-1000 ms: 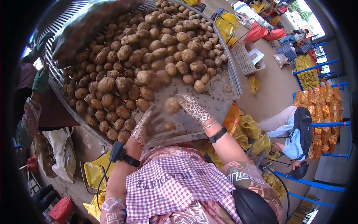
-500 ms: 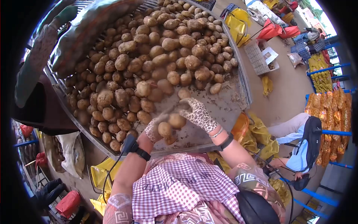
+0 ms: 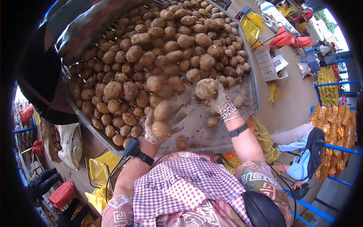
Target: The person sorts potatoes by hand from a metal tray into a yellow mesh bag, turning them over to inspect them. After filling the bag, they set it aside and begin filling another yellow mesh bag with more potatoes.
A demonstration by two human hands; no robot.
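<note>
Sorting table (image 3: 211, 126) heaped with potatoes. The left hand (image 3: 159, 126), gloved, cups two potatoes (image 3: 162, 120) over the near bare strip of the table, palm up, fingers narrowly curled around them. The right hand (image 3: 221, 102), also gloved, reaches farther and to the right, its fingers closed on one large potato (image 3: 206, 88) at the near edge of the potato pile (image 3: 159, 49). The pile lies beyond both hands; the right hand is nearer to it. A loose potato (image 3: 181, 142) lies near the table's front edge.
</note>
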